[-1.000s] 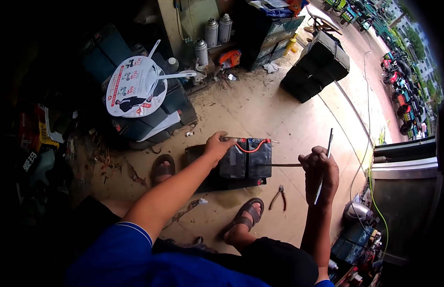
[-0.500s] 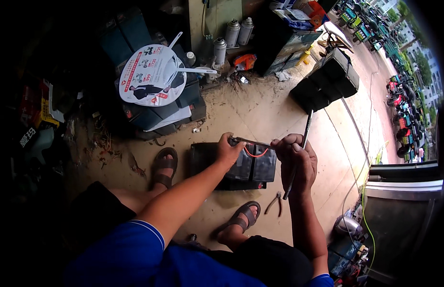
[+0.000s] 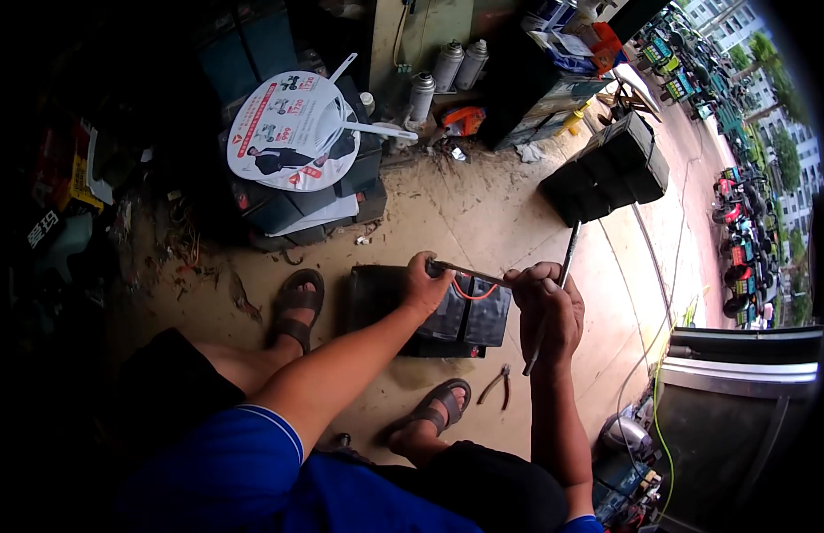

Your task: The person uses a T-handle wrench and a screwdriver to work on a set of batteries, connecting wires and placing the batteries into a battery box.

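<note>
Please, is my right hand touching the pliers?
Apart. In the head view, floor shows plainly between the right hand and the pliers.

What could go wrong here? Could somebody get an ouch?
The dark bar between the left hand and right hand might slip and catch the red wire. If the long metal rod dropped, it could hurt the bare toes. Someone might trip on the pliers.
</note>
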A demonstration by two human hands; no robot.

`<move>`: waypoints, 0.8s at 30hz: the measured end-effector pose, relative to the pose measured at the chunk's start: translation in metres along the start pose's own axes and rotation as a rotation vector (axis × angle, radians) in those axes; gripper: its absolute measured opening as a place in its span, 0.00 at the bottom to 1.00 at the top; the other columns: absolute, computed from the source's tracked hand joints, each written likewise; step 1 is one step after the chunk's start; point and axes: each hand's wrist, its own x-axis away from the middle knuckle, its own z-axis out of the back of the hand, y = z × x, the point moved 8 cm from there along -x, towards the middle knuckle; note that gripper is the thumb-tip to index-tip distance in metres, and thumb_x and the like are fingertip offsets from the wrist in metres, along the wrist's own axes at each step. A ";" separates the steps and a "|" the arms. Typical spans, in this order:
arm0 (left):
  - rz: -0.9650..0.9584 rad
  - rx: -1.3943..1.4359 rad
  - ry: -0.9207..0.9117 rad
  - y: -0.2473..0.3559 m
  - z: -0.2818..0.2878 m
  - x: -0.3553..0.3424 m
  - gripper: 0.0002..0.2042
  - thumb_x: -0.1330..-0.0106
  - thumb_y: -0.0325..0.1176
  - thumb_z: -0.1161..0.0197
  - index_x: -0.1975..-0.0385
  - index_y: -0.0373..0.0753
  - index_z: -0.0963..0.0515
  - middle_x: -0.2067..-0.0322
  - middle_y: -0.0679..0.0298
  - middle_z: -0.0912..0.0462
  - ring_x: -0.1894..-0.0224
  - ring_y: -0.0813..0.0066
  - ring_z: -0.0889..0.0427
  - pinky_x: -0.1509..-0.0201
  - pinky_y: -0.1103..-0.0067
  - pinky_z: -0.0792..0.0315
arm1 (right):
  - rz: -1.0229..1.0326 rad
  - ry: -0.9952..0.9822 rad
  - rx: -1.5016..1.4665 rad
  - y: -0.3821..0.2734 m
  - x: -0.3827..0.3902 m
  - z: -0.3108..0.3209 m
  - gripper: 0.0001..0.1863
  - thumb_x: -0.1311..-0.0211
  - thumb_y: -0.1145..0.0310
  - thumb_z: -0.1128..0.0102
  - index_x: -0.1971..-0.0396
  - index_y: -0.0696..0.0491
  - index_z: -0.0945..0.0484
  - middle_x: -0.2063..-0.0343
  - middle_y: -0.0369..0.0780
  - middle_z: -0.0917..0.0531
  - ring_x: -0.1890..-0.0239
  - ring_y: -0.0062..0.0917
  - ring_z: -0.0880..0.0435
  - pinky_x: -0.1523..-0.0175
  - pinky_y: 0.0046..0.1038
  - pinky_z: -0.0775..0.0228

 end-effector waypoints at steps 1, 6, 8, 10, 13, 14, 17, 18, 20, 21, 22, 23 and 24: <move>0.016 -0.003 -0.009 -0.001 -0.001 0.000 0.24 0.44 0.37 0.22 0.51 0.35 0.21 0.58 0.57 0.14 0.55 0.69 0.16 0.47 0.72 0.22 | 0.001 -0.006 0.007 -0.001 0.000 0.000 0.14 0.27 0.69 0.49 0.52 0.63 0.22 0.59 0.49 0.14 0.65 0.22 0.26 0.53 0.26 0.32; -0.032 -0.055 0.026 0.004 -0.002 0.002 0.24 0.45 0.39 0.22 0.52 0.34 0.20 0.58 0.52 0.14 0.54 0.62 0.14 0.47 0.70 0.21 | 0.017 -0.080 0.025 0.001 0.002 0.001 0.14 0.27 0.69 0.49 0.52 0.63 0.22 0.59 0.48 0.14 0.65 0.23 0.26 0.52 0.27 0.32; -0.098 -0.073 0.074 0.008 0.000 0.001 0.24 0.45 0.40 0.22 0.52 0.34 0.20 0.57 0.49 0.14 0.53 0.57 0.14 0.47 0.69 0.21 | 0.028 -0.097 0.043 -0.003 0.003 -0.003 0.14 0.27 0.69 0.49 0.52 0.63 0.21 0.59 0.48 0.14 0.65 0.23 0.26 0.52 0.28 0.32; -0.074 -0.065 0.069 0.007 0.000 0.001 0.24 0.45 0.40 0.22 0.52 0.34 0.20 0.56 0.48 0.14 0.52 0.55 0.14 0.46 0.68 0.21 | 0.004 -0.088 0.109 -0.005 0.001 -0.004 0.14 0.26 0.68 0.49 0.52 0.63 0.21 0.60 0.46 0.14 0.64 0.23 0.24 0.51 0.28 0.31; -0.063 -0.109 0.071 0.009 0.005 0.001 0.26 0.46 0.41 0.21 0.52 0.33 0.21 0.56 0.47 0.14 0.52 0.52 0.14 0.46 0.67 0.21 | -0.121 -0.079 0.263 -0.007 -0.014 -0.001 0.14 0.23 0.67 0.49 0.51 0.62 0.20 0.60 0.43 0.13 0.58 0.23 0.17 0.46 0.26 0.28; -0.075 -0.141 0.062 0.013 0.001 0.003 0.26 0.46 0.42 0.20 0.52 0.33 0.21 0.56 0.47 0.15 0.53 0.51 0.15 0.46 0.66 0.21 | -0.179 -0.130 0.383 -0.017 -0.022 -0.007 0.14 0.22 0.68 0.49 0.49 0.62 0.21 0.59 0.43 0.12 0.57 0.22 0.17 0.45 0.25 0.29; -0.128 -0.174 0.096 0.020 -0.004 0.007 0.28 0.47 0.43 0.19 0.53 0.33 0.22 0.57 0.47 0.16 0.53 0.49 0.16 0.47 0.64 0.21 | -0.249 -0.325 0.724 -0.036 -0.052 -0.032 0.16 0.22 0.68 0.50 0.47 0.63 0.22 0.58 0.45 0.11 0.53 0.27 0.13 0.44 0.29 0.25; -0.128 -0.171 0.094 0.020 -0.004 0.008 0.28 0.47 0.43 0.19 0.53 0.33 0.22 0.57 0.47 0.16 0.53 0.49 0.16 0.47 0.64 0.21 | -0.257 -0.391 0.823 -0.036 -0.060 -0.041 0.16 0.22 0.68 0.50 0.46 0.63 0.23 0.58 0.45 0.11 0.51 0.28 0.12 0.44 0.31 0.24; -0.129 -0.184 0.101 0.016 -0.002 0.006 0.28 0.48 0.45 0.18 0.54 0.34 0.23 0.58 0.47 0.17 0.55 0.48 0.16 0.49 0.63 0.21 | -0.263 -0.471 1.076 -0.035 -0.081 -0.065 0.14 0.22 0.70 0.49 0.45 0.61 0.23 0.60 0.43 0.12 0.54 0.24 0.13 0.45 0.30 0.22; -0.129 -0.183 0.102 0.014 -0.002 0.005 0.28 0.48 0.45 0.18 0.54 0.34 0.23 0.58 0.47 0.17 0.55 0.48 0.16 0.49 0.63 0.21 | -0.246 -0.479 1.207 -0.034 -0.088 -0.080 0.13 0.23 0.71 0.49 0.46 0.61 0.23 0.61 0.44 0.11 0.55 0.26 0.12 0.47 0.30 0.22; -0.156 -0.201 0.121 0.014 -0.002 0.004 0.28 0.48 0.44 0.19 0.55 0.34 0.23 0.59 0.47 0.17 0.56 0.47 0.17 0.50 0.62 0.21 | -0.227 -0.488 1.340 -0.034 -0.093 -0.091 0.13 0.24 0.72 0.49 0.48 0.60 0.22 0.61 0.44 0.11 0.57 0.27 0.11 0.48 0.31 0.21; -0.184 -0.216 0.134 0.016 -0.004 0.004 0.27 0.48 0.43 0.19 0.55 0.34 0.23 0.59 0.47 0.17 0.56 0.47 0.17 0.50 0.62 0.22 | 0.073 -0.688 1.476 -0.027 -0.091 -0.108 0.11 0.25 0.71 0.47 0.51 0.60 0.23 0.64 0.45 0.11 0.59 0.31 0.11 0.52 0.33 0.21; -0.184 -0.209 0.132 0.016 -0.007 0.004 0.27 0.48 0.43 0.19 0.55 0.34 0.23 0.59 0.47 0.17 0.56 0.47 0.17 0.50 0.62 0.22 | 0.110 -0.664 1.551 -0.020 -0.092 -0.104 0.10 0.26 0.72 0.44 0.52 0.60 0.26 0.68 0.47 0.14 0.62 0.36 0.12 0.55 0.37 0.22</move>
